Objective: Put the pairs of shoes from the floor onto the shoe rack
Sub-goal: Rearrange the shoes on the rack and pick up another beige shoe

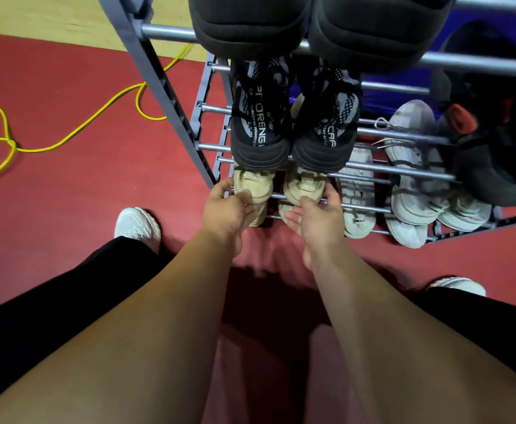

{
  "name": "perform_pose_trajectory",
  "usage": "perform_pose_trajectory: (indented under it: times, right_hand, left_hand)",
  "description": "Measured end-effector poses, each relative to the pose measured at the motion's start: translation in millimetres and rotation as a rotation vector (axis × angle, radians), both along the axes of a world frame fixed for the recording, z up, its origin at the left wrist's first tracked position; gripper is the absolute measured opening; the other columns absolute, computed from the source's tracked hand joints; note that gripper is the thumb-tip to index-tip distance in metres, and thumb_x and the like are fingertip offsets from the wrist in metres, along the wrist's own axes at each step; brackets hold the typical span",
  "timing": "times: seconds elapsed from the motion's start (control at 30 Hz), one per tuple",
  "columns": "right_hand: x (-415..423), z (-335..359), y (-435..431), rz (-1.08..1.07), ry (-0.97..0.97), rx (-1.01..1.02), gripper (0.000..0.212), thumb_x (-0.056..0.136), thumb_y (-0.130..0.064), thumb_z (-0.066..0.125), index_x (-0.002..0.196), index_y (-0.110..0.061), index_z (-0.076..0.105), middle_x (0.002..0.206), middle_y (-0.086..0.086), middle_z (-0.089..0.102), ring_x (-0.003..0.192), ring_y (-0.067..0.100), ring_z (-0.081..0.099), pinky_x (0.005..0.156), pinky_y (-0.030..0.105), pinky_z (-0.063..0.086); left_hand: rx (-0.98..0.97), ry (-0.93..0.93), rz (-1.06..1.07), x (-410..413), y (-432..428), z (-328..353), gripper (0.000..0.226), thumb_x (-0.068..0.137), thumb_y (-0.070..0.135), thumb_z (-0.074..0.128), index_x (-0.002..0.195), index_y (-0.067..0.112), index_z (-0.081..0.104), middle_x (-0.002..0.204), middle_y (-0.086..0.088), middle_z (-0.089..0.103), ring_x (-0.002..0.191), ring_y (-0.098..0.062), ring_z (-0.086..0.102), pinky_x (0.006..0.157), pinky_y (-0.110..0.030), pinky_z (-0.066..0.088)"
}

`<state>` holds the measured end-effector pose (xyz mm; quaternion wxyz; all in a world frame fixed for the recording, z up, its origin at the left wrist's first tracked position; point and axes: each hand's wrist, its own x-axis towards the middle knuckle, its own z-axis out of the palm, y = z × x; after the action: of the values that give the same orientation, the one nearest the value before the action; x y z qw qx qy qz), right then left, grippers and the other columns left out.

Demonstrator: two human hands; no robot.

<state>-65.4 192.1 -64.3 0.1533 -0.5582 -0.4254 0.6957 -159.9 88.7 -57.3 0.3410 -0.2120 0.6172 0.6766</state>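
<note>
A grey metal shoe rack (171, 96) with several tiers of bars stands in front of me. Two beige sneakers sit heel-out on a low tier. My left hand (227, 209) grips the heel of the left beige sneaker (253, 183), thumb on top. My right hand (314, 218) holds the heel of the right beige sneaker (304, 183) the same way. Directly above them a pair of black sneakers with white lettering (262, 127) rests on a higher tier and hides the beige toes.
Dark padded shoes (250, 22) fill the top tier. White sneakers (357, 194) and black-and-red shoes (495, 166) lie to the right on lower tiers. A yellow cable (67, 139) loops on the red floor at left. My own white shoes (139, 224) flank the rack.
</note>
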Motion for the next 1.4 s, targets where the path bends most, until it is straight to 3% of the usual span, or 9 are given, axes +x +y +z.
perform_pose_trajectory:
  times: [0.1,0.27,0.7,0.77,0.83,0.97,1.1,1.2,1.4]
  right_hand:
    - [0.6,-0.4,0.2,-0.013,0.007,-0.005,0.053,0.101,-0.011,0.057,0.146,-0.036,0.046,0.102,0.012,0.075,0.078,0.02,0.073,0.084,0.043,0.064]
    - [0.5,-4.5,0.0,-0.004,0.012,-0.001,0.051,0.1,-0.013,0.06,0.142,-0.038,0.049,0.101,0.009,0.076,0.076,0.019,0.075,0.08,0.042,0.065]
    - [9.4,10.3,-1.8,0.114,0.001,-0.04,0.057,0.097,-0.02,0.062,0.146,-0.043,0.047,0.099,0.005,0.076,0.083,0.022,0.078,0.077,0.038,0.065]
    - [17.2,16.9,-1.6,0.078,-0.01,-0.075,0.056,0.097,-0.018,0.061,0.147,-0.039,0.046,0.102,0.007,0.075,0.082,0.023,0.076,0.076,0.035,0.064]
    - [32.2,21.8,0.9,0.035,-0.048,-0.114,0.046,0.098,-0.013,0.057,0.14,-0.028,0.049,0.098,0.009,0.073,0.078,0.024,0.072,0.073,0.035,0.06]
    - [94.7,12.2,7.8,0.136,-0.191,-0.191,0.012,0.103,-0.015,0.054,0.115,-0.018,0.054,0.089,0.008,0.068,0.077,0.026,0.068,0.072,0.036,0.058]
    - [178.0,-14.3,13.6,0.319,-0.485,-0.285,0.025,0.105,-0.016,0.053,0.125,-0.004,0.061,0.115,0.023,0.068,0.093,0.037,0.068,0.075,0.04,0.057]
    - [205.4,-30.6,30.5,0.341,-0.61,-0.241,0.03,0.101,-0.011,0.056,0.122,0.009,0.062,0.097,0.027,0.064,0.064,0.031,0.057,0.054,0.03,0.042]
    - [121.0,-49.2,54.6,0.292,-0.437,-0.265,0.022,0.109,-0.018,0.038,0.113,-0.014,0.059,0.105,0.013,0.067,0.101,0.032,0.068,0.081,0.04,0.057]
  left_hand:
    - [0.026,-0.002,-0.005,-0.6,0.9,-1.3,0.04,0.1,0.002,0.056,0.136,0.019,0.054,0.074,-0.001,0.078,0.071,-0.018,0.077,0.075,-0.03,0.064]
    - [0.039,-0.033,-0.029,0.4,5.4,-5.1,0.045,0.099,0.003,0.058,0.14,0.022,0.054,0.113,-0.018,0.074,0.11,-0.038,0.071,0.092,-0.043,0.06]
    - [0.06,-0.131,-0.116,11.7,1.8,9.9,0.036,0.102,0.028,0.06,0.135,0.041,0.054,0.118,-0.008,0.067,0.099,-0.026,0.073,0.088,-0.041,0.061]
    - [0.07,-0.17,-0.093,17.2,-0.7,14.1,0.02,0.101,0.032,0.06,0.119,0.04,0.058,0.115,-0.006,0.068,0.097,-0.026,0.072,0.087,-0.04,0.061]
    - [-0.005,-0.207,-0.051,26.9,-8.3,11.1,0.022,0.103,0.029,0.054,0.124,0.028,0.06,0.112,-0.007,0.068,0.092,-0.023,0.071,0.081,-0.035,0.061]
    - [-0.211,-0.257,-0.169,59.0,-34.1,-8.0,0.023,0.106,0.021,0.04,0.116,0.014,0.059,0.111,-0.008,0.067,0.088,-0.02,0.066,0.071,-0.031,0.057]
    - [-0.307,-0.348,-0.367,82.4,-63.5,-24.5,0.022,0.106,0.021,0.043,0.1,0.015,0.063,0.109,-0.008,0.066,0.098,-0.025,0.065,0.086,-0.038,0.054]
    - [-0.374,-0.355,-0.365,78.5,-71.9,-37.8,0.022,0.104,0.022,0.05,0.087,0.016,0.062,0.09,-0.003,0.065,0.078,-0.019,0.063,0.067,-0.031,0.05]
    - [-0.337,-0.334,-0.228,43.6,-50.0,-70.5,0.019,0.105,0.019,0.044,0.095,0.014,0.059,0.091,-0.004,0.063,0.075,-0.017,0.064,0.067,-0.03,0.052]
